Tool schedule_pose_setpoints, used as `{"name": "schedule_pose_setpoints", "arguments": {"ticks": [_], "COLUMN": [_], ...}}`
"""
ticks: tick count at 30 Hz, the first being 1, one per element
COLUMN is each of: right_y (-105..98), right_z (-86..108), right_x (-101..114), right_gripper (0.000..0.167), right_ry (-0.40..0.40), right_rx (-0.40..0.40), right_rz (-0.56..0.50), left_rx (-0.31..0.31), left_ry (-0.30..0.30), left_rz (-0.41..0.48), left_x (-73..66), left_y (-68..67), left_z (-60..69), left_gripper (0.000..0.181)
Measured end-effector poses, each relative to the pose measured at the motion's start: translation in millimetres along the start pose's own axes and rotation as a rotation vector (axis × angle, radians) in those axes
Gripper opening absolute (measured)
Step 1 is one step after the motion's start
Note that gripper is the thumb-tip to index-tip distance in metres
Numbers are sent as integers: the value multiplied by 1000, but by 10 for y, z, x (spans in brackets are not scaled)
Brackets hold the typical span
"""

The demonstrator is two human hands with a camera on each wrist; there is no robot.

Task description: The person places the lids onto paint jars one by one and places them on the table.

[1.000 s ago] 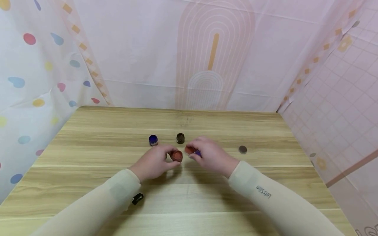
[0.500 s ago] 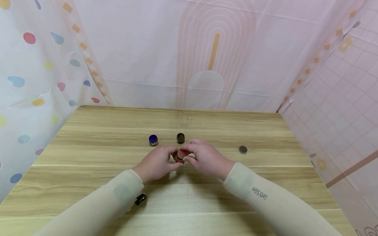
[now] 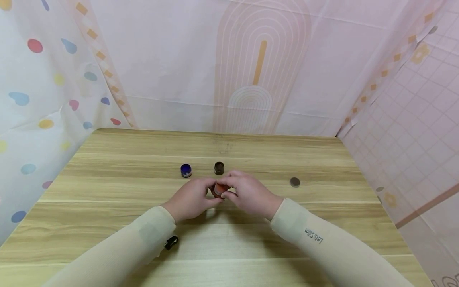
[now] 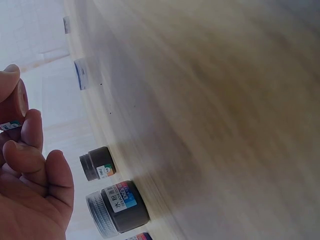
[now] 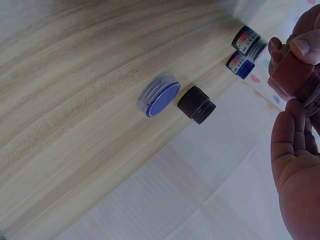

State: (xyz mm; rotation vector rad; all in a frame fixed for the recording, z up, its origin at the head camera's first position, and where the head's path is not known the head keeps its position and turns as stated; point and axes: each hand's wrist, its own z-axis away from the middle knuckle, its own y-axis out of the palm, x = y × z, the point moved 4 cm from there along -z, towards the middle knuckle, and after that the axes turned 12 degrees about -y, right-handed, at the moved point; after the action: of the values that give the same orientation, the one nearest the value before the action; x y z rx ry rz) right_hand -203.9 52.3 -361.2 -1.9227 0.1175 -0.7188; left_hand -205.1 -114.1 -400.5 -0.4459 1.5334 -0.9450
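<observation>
My left hand [image 3: 193, 199] grips a small jar of red-brown paint [image 5: 291, 75] between thumb and fingers, just above the table. With thumb and fingertips, my right hand [image 3: 252, 192] pinches an orange-red lid [image 3: 221, 188] over the jar's mouth. Whether the lid sits fully on the thread is hidden. Beyond the hands stand an uncovered blue paint jar [image 3: 186, 170] and an uncovered dark paint jar [image 3: 219, 168]. The right wrist view has a lid with a blue-violet face [image 5: 164, 99] lying on the table; the head view hides it behind my right hand.
A grey-brown lid [image 3: 295, 182] lies at the right of the wooden table [image 3: 287, 147]. A larger dark jar with a clear lid [image 4: 117, 209] stands near the small dark one. Printed cloth [image 3: 172, 59] hangs behind and at both sides.
The right hand has moved left, bringing the orange-red lid from beside the jar onto its mouth. The left hand has shifted slightly right with the jar.
</observation>
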Motion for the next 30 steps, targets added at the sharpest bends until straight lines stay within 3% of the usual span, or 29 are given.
{"name": "schedule_pose_setpoints", "arguments": {"ticks": [30], "right_y": [7], "right_z": [9], "right_x": [-1], "right_gripper": [29], "right_ry": [-19], "right_rx": [11], "right_rz": [7], "left_rx": [10], "left_ry": [9], "left_rz": [16], "left_x": [-29], "left_y": [-6], "left_z": [-7], "left_gripper": [14]}}
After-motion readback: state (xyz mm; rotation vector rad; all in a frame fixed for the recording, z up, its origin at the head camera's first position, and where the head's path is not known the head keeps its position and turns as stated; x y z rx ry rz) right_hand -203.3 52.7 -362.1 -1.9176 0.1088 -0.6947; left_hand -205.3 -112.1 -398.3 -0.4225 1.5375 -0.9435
